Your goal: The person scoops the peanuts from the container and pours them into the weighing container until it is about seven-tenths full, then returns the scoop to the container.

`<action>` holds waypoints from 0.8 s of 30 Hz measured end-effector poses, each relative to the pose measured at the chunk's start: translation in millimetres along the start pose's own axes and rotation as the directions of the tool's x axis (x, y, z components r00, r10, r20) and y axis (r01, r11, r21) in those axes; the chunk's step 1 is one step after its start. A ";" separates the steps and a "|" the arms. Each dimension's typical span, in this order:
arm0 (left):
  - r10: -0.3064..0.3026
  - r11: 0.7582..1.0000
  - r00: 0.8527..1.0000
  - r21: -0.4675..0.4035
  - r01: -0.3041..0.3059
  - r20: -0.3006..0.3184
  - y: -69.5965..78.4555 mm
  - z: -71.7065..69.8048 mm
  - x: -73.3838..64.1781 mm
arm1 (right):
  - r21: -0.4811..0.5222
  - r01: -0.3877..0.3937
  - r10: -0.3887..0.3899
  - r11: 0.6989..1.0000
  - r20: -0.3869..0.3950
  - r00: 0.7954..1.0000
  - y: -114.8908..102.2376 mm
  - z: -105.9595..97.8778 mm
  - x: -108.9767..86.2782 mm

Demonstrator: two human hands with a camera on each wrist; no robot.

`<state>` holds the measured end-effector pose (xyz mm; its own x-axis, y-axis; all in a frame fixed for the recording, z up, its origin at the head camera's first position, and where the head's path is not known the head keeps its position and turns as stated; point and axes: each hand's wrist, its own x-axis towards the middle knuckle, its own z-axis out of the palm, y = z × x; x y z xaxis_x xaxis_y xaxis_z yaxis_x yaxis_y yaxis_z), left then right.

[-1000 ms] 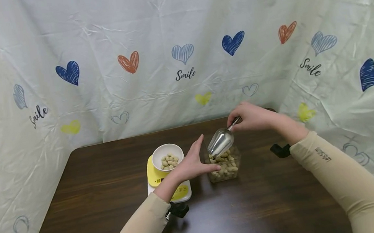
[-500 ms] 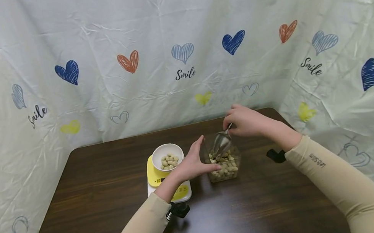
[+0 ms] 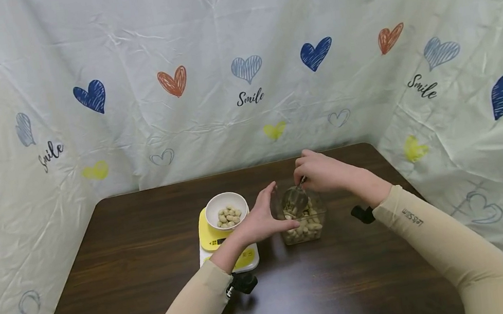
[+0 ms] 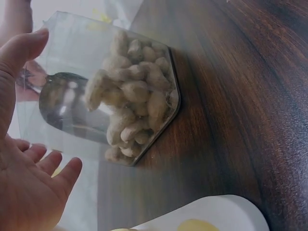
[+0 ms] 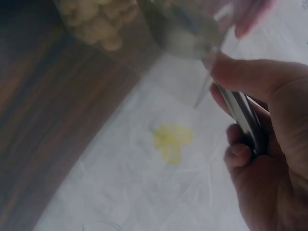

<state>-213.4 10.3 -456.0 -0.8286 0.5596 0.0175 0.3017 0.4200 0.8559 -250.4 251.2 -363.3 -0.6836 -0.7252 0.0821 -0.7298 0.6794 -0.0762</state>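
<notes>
In the head view my right hand (image 3: 325,172) grips the handle of a metal scoop (image 3: 295,199), its bowl tilted down inside a clear plastic container (image 3: 306,233). Peanuts in their shells (image 4: 137,91) fill the container's lower part, and the scoop's front edge is down among them. The right wrist view shows the fingers and thumb wrapped around the scoop handle (image 5: 245,118). My left hand (image 3: 261,221) spans the container's left side, thumb at the front and fingers spread toward the back. In the left wrist view its fingers (image 4: 67,175) lie fairly straight along the clear wall.
Left of the container, a white bowl (image 3: 213,210) with several peanuts (image 3: 229,216) stands on a yellow and white kitchen scale (image 3: 243,264), partly behind the left wrist. The dark wooden table (image 3: 142,262) backs onto a white curtain (image 3: 201,38) printed with hearts.
My right hand has moved down and left, bringing the scoop from above the peanuts deeper into the container. The left hand, bowl and scale have stayed in place.
</notes>
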 end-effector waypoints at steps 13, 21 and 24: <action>0.002 1.000 1.000 0.016 -0.002 -0.023 4.4 2.5 1.1 | 0.117 -0.079 0.055 0.990 0.196 0.979 3.7 -12.3 1.5; 0.012 1.000 1.000 0.024 -0.011 -0.029 1.5 2.4 0.8 | 0.141 -0.101 0.069 0.985 0.219 0.973 6.9 -10.8 2.4; 0.011 1.000 1.000 0.009 -0.011 -0.025 2.1 2.8 -0.2 | 0.170 -0.137 0.091 0.976 0.251 0.964 9.0 -16.3 3.1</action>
<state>-211.3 13.1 -455.7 -0.8369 0.5460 0.0397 0.3146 0.4204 0.8511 -259.1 256.8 -347.5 -0.7254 -0.6650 -0.1777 -0.6188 0.7431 -0.2545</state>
